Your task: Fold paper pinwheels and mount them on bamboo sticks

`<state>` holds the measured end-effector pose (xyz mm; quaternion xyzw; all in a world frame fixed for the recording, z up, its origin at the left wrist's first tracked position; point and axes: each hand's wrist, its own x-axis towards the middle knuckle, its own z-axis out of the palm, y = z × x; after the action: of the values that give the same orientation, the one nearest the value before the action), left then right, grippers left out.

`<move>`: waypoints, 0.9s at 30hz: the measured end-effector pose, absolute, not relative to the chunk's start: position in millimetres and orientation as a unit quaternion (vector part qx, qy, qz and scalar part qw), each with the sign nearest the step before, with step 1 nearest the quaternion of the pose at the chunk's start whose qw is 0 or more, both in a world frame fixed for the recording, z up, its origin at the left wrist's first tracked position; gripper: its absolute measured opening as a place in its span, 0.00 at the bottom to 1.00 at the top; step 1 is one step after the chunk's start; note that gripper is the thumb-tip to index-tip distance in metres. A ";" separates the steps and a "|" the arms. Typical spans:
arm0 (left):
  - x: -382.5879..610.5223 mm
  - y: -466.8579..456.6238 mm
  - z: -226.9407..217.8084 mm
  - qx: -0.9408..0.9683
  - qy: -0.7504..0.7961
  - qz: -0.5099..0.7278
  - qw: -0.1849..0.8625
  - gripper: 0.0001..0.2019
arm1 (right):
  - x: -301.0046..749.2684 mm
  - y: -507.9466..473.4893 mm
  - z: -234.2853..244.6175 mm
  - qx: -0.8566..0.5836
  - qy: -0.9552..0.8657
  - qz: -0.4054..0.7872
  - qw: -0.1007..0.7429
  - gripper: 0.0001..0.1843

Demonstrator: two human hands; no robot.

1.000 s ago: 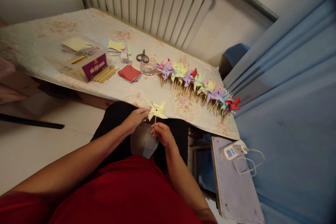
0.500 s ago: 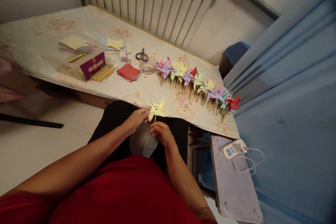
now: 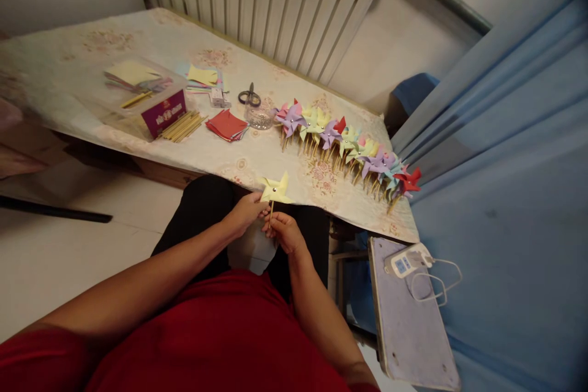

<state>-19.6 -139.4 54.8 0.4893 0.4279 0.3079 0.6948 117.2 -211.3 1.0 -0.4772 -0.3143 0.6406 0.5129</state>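
Note:
A pale yellow paper pinwheel [image 3: 277,188] on a thin wooden stick is upright over the table's front edge, with a small round pin at its centre. Pinching the stick low down is my right hand [image 3: 285,231], its fingers closed. My left hand [image 3: 249,211] is also closed, at the pinwheel's lower left blade and close to the stick; its fingertips are partly hidden behind the paper. To the right, a row of finished-looking pinwheels [image 3: 331,135] in several colours lies on the flowered tablecloth [image 3: 275,156].
On the table are red paper squares [image 3: 226,125], wooden sticks [image 3: 184,127], a clear tub of pins [image 3: 260,116], scissors [image 3: 249,97], more paper [image 3: 202,76] and a plastic box [image 3: 163,111]. A power strip [image 3: 408,261] lies on a stool [image 3: 418,331] beside a blue curtain [image 3: 505,196].
My left hand has shifted slightly right and down, from the blade's outer edge to beneath the blade, nearer the stick. My right hand and the pinwheel have hardly moved.

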 end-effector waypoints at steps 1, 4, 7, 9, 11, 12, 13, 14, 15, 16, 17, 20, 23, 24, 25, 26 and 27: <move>-17.3 -141.2 55.2 0.484 0.428 0.310 0.697 0.03 | 117.1 -211.3 0.9 -0.477 -0.315 0.640 0.513 0.16; -12.2 -144.2 55.7 0.481 0.439 0.318 0.689 0.06 | 117.0 -211.8 1.8 -0.476 -0.319 0.638 0.514 0.15; -10.3 -143.8 55.7 0.498 0.446 0.316 0.673 0.09 | 116.8 -212.6 3.7 -0.476 -0.319 0.638 0.514 0.15; -9.8 -143.0 55.3 0.509 0.459 0.315 0.657 0.10 | 116.6 -212.9 4.9 -0.479 -0.316 0.638 0.513 0.15; -9.1 -142.5 54.9 0.514 0.475 0.312 0.643 0.11 | 116.4 -212.9 5.5 -0.482 -0.312 0.638 0.513 0.15; -8.6 -142.4 54.8 0.516 0.479 0.311 0.638 0.11 | 116.4 -212.9 5.5 -0.482 -0.312 0.639 0.513 0.15; -8.0 -142.6 54.8 0.519 0.482 0.309 0.635 0.10 | 116.4 -212.9 5.3 -0.482 -0.312 0.639 0.513 0.16; -7.4 -142.8 55.1 0.523 0.484 0.306 0.631 0.10 | 116.4 -212.9 4.9 -0.480 -0.313 0.639 0.513 0.16; -6.8 -143.0 55.7 0.527 0.486 0.302 0.629 0.10 | 116.4 -212.8 4.3 -0.478 -0.316 0.639 0.513 0.16; -6.1 -143.3 56.6 0.531 0.487 0.295 0.628 0.10 | 116.5 -212.7 3.6 -0.476 -0.319 0.638 0.514 0.16; -5.5 -143.5 57.6 0.532 0.487 0.287 0.630 0.10 | 116.5 -212.6 2.9 -0.474 -0.321 0.638 0.515 0.16; -4.1 -143.7 60.9 0.528 0.487 0.265 0.643 0.09 | 116.7 -212.0 1.5 -0.472 -0.323 0.638 0.516 0.15; -4.1 -143.7 61.9 0.526 0.487 0.266 0.644 0.08 | 116.7 -211.8 1.5 -0.476 -0.324 0.635 0.515 0.15; -4.6 -143.7 61.5 0.527 0.485 0.270 0.643 0.08 | 116.7 -211.9 1.8 -0.479 -0.324 0.633 0.514 0.15; -5.2 -143.8 60.9 0.529 0.483 0.271 0.643 0.08 | 116.7 -212.0 2.1 -0.482 -0.325 0.632 0.513 0.16; -6.0 -144.0 60.1 0.531 0.482 0.273 0.641 0.08 | 116.7 -212.1 2.4 -0.484 -0.324 0.631 0.512 0.16; -7.0 -144.2 59.2 0.536 0.480 0.274 0.638 0.08 | 116.6 -212.2 2.7 -0.486 -0.323 0.631 0.511 0.16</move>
<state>-7.0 -144.2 59.2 0.5358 0.4805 0.2741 0.6379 116.6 -212.2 2.7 -0.4860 -0.3227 0.6311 0.5112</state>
